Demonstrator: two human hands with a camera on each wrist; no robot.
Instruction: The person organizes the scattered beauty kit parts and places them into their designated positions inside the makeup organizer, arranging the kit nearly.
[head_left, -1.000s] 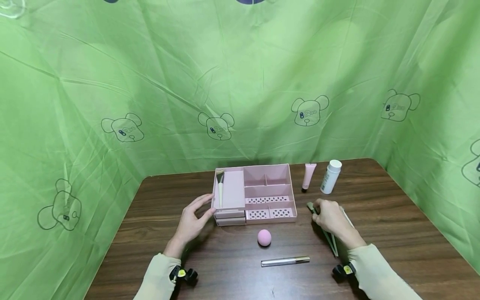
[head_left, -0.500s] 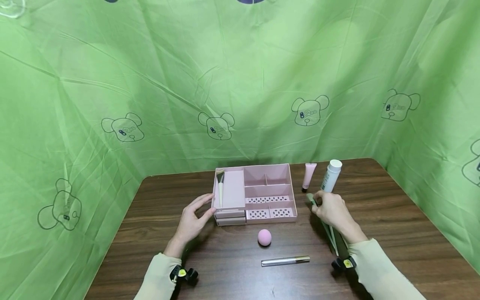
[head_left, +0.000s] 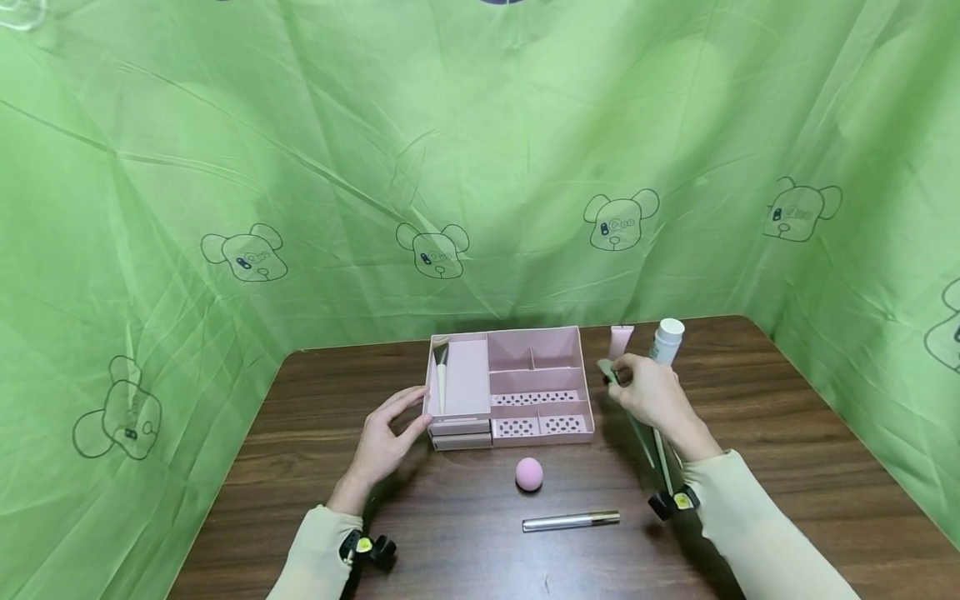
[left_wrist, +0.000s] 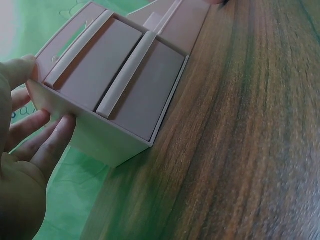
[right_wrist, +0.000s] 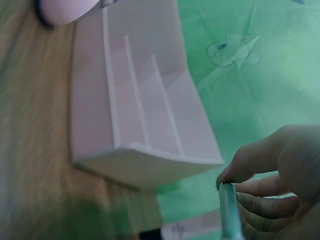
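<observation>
My left hand [head_left: 384, 446] rests its thumb and fingertips against the left side of a pink desk organizer [head_left: 468, 377]. In the left wrist view, those fingers touch the side wall beside two drawers [left_wrist: 142, 87]. To the right of the organizer, my right hand [head_left: 654, 398] pinches a green makeup brush [head_left: 639, 435] near its head; the handle slants down toward me. Behind it, another slim pale-handled brush [head_left: 663, 462] lies on the table, partly hidden by the hand. A makeup brush [head_left: 441, 379] with a white handle lies on the organizer's left top.
A pink tube [head_left: 620, 340] and a white bottle [head_left: 667, 337] stand behind my right hand, partly covered. In front of the organizer are a pink ball [head_left: 528, 474] and a silver tube [head_left: 572, 522]. Green cloth [head_left: 510, 167] hangs behind the wooden table [head_left: 247, 492].
My right hand has picked up the green brush and moved it left and away from me, toward the organizer. My left hand stays where it was.
</observation>
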